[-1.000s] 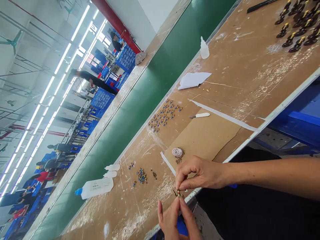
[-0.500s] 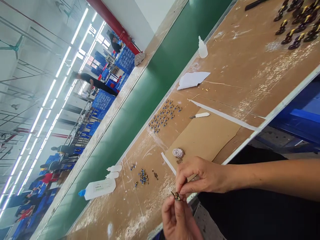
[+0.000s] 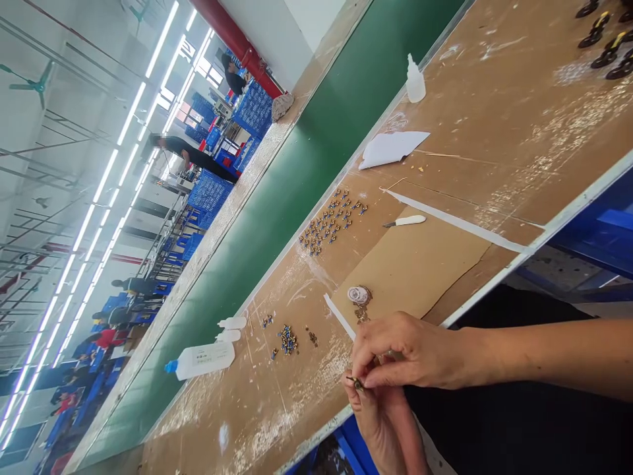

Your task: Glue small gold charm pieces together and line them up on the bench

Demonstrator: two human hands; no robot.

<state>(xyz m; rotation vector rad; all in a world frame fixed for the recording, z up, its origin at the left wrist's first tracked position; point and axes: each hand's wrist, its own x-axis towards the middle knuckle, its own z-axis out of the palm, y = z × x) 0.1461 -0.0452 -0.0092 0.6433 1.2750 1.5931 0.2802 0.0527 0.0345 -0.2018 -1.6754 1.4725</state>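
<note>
Two bare hands are held together close to the near edge of the surface (image 3: 494,99), and one small dark piece (image 3: 355,382) is kept between them. The piece is pinched by the fingers of the right hand (image 3: 403,353), thumb and fingertips drawn in tight on it. From the other side it is gripped by the fingers of the left hand (image 3: 378,425), likewise narrow. Much of the piece is covered by fingertips, so its full shape cannot be told.

Just beyond the right hand, a pot (image 3: 358,295) is placed on a brown sheet (image 3: 435,264), with small bits (image 3: 362,314) strewn beside it. A white-handled knife (image 3: 410,220) is laid at the sheet's far edge, and one side of the sheet is lined by pale tape (image 3: 455,221). Farther out, many blue and gold parts (image 3: 331,221) are spread in loose rows. More such parts are gathered in a heap (image 3: 287,340), with dark discs (image 3: 312,338) near it. Past the heap, two small bottles (image 3: 232,322) and a large bottle (image 3: 205,361) with a blue cap are placed beside the green belt (image 3: 277,178). Beyond the tape, white paper (image 3: 393,148) is laid near a dropper (image 3: 416,82).
</note>
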